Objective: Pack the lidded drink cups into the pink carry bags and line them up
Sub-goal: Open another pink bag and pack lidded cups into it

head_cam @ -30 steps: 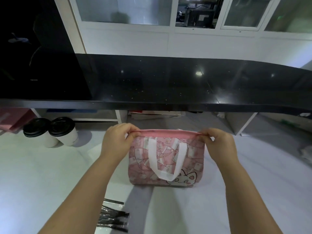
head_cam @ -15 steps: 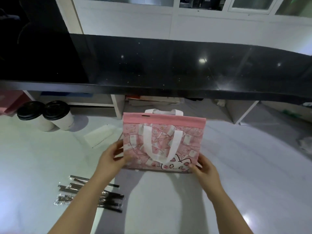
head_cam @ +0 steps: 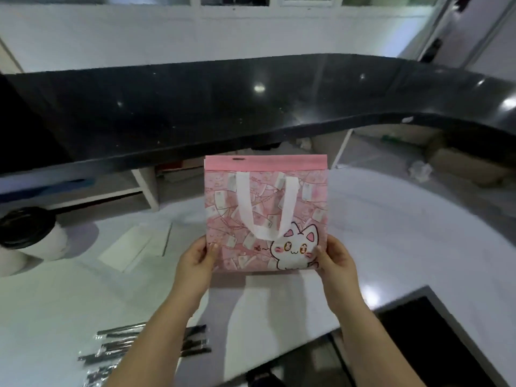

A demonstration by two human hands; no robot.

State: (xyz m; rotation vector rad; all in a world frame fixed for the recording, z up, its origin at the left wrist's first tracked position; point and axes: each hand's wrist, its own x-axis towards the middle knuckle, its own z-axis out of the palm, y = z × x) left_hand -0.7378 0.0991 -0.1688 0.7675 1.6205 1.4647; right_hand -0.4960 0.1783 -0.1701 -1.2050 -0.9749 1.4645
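A pink carry bag [head_cam: 265, 210] with a white loop handle and a cartoon cat print stands upright over the white counter [head_cam: 391, 233], its top edge closed flat. My left hand [head_cam: 195, 263] grips its lower left corner, thumb on the front. My right hand [head_cam: 336, 261] grips the lower right corner the same way. A white drink cup with a black lid [head_cam: 28, 236] stands at the far left; a second white cup [head_cam: 8, 261] shows only partly at the frame edge.
A raised black bar top [head_cam: 223, 107] runs across behind the bag. A flat white packet [head_cam: 136, 247] lies left of the bag. Several wrapped dark straws [head_cam: 139, 347] lie near my left forearm. The counter's front edge [head_cam: 405, 303] drops off at lower right.
My hands slid from the bag's top corners down to its bottom corners. The bag now stands taller and flatter, further right in view; the view shifted so one cup sits at the frame edge.
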